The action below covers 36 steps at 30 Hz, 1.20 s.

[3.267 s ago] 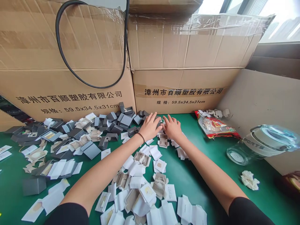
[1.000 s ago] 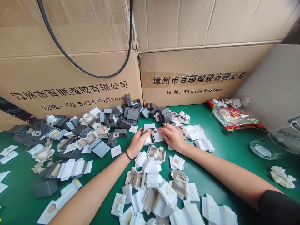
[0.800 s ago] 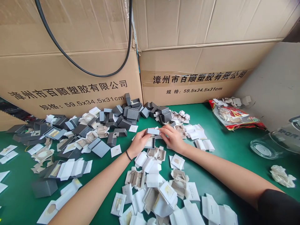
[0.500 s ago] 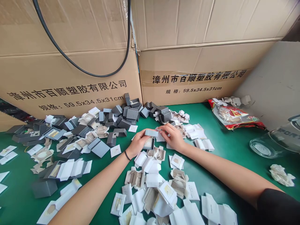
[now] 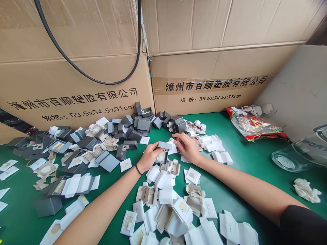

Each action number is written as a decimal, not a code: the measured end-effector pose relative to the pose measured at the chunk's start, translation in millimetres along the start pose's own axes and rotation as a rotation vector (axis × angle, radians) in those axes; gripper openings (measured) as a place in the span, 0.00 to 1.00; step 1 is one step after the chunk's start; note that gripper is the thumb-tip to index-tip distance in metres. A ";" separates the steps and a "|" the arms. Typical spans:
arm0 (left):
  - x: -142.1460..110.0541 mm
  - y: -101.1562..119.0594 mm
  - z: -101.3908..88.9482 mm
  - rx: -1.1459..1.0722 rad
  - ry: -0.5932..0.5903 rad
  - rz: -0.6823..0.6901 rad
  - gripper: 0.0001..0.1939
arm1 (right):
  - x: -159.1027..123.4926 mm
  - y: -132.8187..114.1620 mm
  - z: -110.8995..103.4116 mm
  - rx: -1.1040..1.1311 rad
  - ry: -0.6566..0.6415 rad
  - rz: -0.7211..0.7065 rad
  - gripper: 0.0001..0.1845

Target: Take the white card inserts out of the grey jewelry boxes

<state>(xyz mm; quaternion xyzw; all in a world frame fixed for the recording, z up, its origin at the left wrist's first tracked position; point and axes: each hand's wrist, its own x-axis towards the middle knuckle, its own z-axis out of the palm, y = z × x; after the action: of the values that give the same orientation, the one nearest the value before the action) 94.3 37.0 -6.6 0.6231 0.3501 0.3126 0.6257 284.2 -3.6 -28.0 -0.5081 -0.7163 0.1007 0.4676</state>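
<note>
My left hand is closed around a small dark grey hinged box. Its lid is raised, and a pale insert shows inside. Just right of the box is my right hand, its fingers apart and slightly bent. A white piece of card lies by those fingertips; whether they touch it I cannot tell. Below both hands spreads a heap of torn white and grey-brown card pieces.
Many dark grey boxes and card scraps are piled along the left and back. Tall cartons stand behind the green table. To the right are a red food bag, a clear jar and crumpled tissue. A black cable hangs above.
My right hand has drawn slightly away from the box and its fingers have spread. The left hand keeps hold of the box in nearly the same place.
</note>
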 end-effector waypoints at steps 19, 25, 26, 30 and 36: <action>-1.4 -1.0 -4.0 -0.067 -0.106 0.015 0.18 | -3.2 -4.9 -0.1 0.128 0.075 0.013 0.09; 0.9 -7.3 -4.1 -0.152 -0.024 -0.008 0.15 | -3.7 -6.8 -0.7 0.120 0.006 -0.005 0.09; 1.1 -8.5 -4.0 -0.155 -0.009 -0.011 0.14 | -3.9 -6.6 -0.7 0.129 -0.005 -0.004 0.09; 0.8 -10.9 -3.4 -0.140 0.015 0.007 0.13 | -5.0 -5.5 -0.5 0.215 -0.043 0.022 0.12; 0.8 -9.4 -4.3 -0.032 -0.063 0.090 0.11 | -3.3 -1.7 2.2 0.383 -0.106 0.190 0.19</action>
<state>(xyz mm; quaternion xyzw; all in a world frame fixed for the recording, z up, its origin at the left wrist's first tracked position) 90.7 39.9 -16.0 0.6376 0.2971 0.3261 0.6315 281.5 -6.4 -30.0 -0.4692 -0.6564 0.3054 0.5057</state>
